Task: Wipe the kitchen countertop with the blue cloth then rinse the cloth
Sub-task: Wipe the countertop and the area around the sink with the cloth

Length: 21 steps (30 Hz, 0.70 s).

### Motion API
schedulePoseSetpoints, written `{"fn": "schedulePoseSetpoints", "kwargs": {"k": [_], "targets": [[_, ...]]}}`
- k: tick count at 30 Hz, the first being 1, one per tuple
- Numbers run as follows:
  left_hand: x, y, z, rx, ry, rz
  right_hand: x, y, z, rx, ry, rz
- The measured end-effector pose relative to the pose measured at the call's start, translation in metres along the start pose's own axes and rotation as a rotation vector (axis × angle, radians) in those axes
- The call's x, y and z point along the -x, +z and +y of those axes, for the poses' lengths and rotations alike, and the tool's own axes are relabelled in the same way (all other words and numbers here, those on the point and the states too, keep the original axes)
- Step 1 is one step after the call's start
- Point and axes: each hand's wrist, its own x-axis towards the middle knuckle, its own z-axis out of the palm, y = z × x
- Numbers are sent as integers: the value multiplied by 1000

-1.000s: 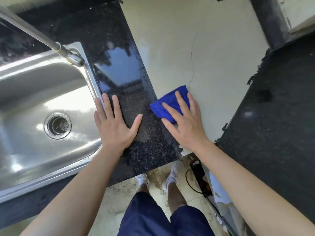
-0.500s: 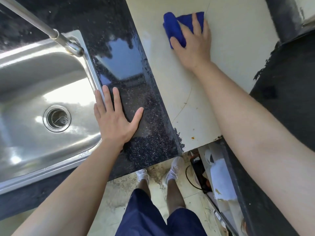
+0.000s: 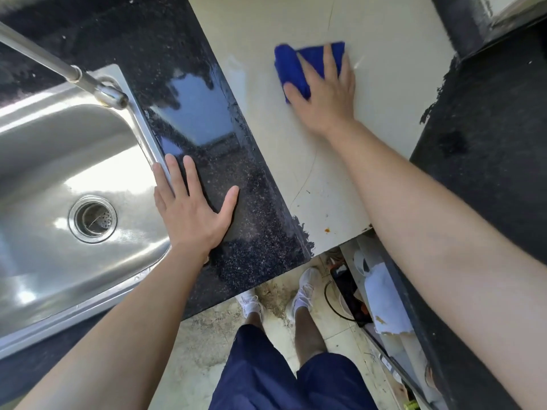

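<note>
A folded blue cloth (image 3: 299, 69) lies on the cream section of the countertop (image 3: 266, 137), toward its far side. My right hand (image 3: 325, 99) presses flat on the cloth with straight fingers, covering its near right part. My left hand (image 3: 192, 214) rests flat, fingers spread, on the black speckled granite strip (image 3: 201, 119) beside the sink (image 3: 44, 161). A small orange spot (image 3: 327, 230) sits near the cream top's front edge.
The steel sink has a round drain (image 3: 92, 218), and a metal faucet pipe (image 3: 65, 71) crosses above its far corner. Black countertop (image 3: 488, 149) runs along the right. My legs and white shoes (image 3: 305, 291) stand on the floor below, near cluttered shelves (image 3: 379, 291).
My right hand pushed the cloth from the near edge of the cream top far away from me, then drew it slightly back. The left hand stayed put.
</note>
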Motion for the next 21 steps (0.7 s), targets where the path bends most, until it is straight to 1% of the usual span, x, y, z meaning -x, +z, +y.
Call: {"fn": "schedulePoseSetpoints", "kwargs": {"k": [2, 4, 6, 8, 10, 12, 17, 20, 21], "targets": [[-1, 1, 0, -8, 0, 2, -11, 4, -9, 10, 20, -10], [0, 2, -1, -18, -4, 6, 19, 15, -8, 5, 0, 15], [0, 1, -1, -26, -1, 7, 83, 30, 0, -5, -49, 59], [1, 0, -1, -26, 5, -5, 163, 45, 10, -28, -72, 60], [2, -2, -1, -25, 4, -12, 233, 55, 16, -41, -53, 11], [4, -3, 0, -32, 9, -24, 275, 61, 16, -38, -17, -33], [7, -6, -2, -10, 45, -34, 292, 55, 12, -10, -4, -61], [17, -8, -2, 44, 43, -30, 306, 51, 13, -71, -47, -69], [22, -7, -1, 57, 54, -32, 310, 47, 12, -103, -49, -98]]}}
